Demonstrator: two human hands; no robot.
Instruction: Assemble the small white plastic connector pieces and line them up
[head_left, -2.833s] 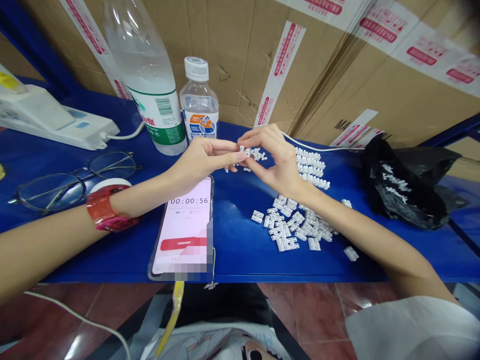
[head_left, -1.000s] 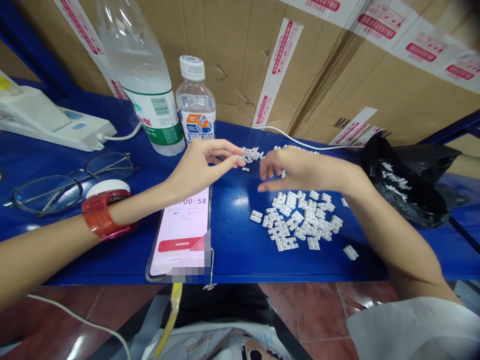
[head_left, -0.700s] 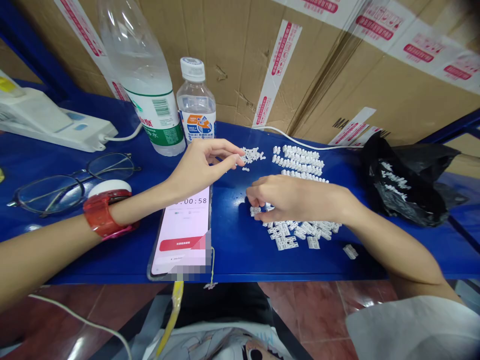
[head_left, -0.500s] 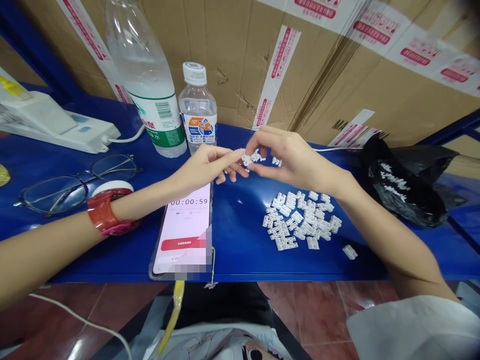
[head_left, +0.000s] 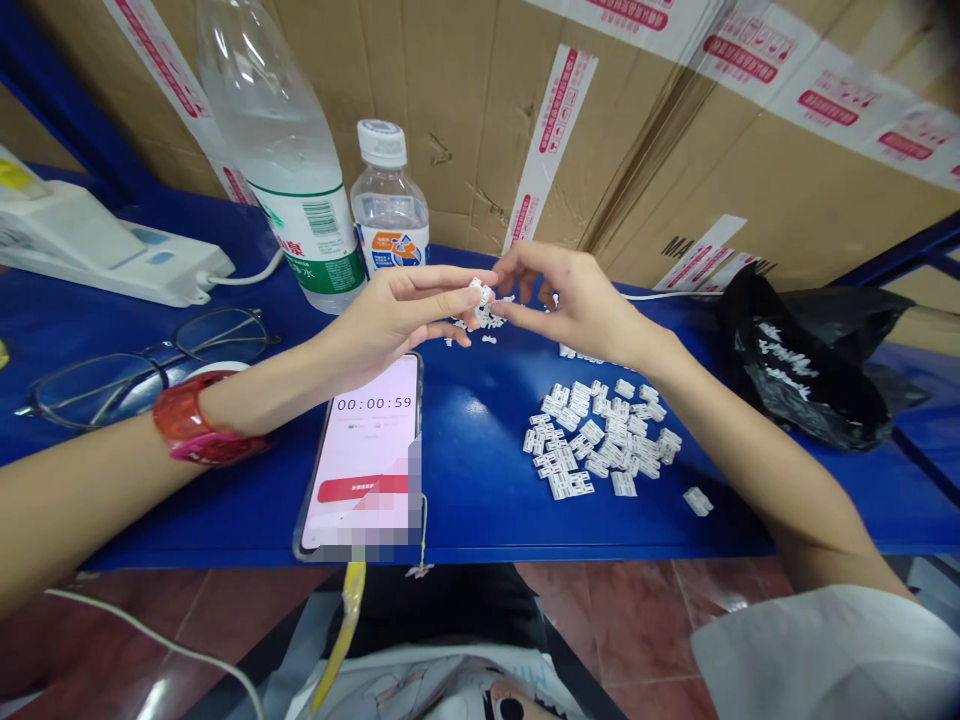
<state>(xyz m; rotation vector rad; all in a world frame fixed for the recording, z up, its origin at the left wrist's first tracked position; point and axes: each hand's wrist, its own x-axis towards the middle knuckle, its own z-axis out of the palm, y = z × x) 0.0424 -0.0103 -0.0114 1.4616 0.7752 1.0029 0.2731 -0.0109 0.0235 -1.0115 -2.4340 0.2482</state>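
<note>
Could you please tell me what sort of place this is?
Probably a warehouse or stockroom bench: taped cardboard cartons stacked behind a blue metal shelf, with a pile of small white plastic parts on it.

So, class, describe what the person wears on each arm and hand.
The left hand and right hand are bare, with no gloves or rings visible. The left wrist carries a chunky translucent red wristband. The left forearm is unsleeved; a loose white sleeve covers the right arm near the elbow.

Part (head_left: 480, 296) betw. fingers (head_left: 450, 279) too small to tell; rows (head_left: 574, 353) right of them mostly hidden by right hand (head_left: 581, 305); phone (head_left: 367, 440) btm blurred.
</note>
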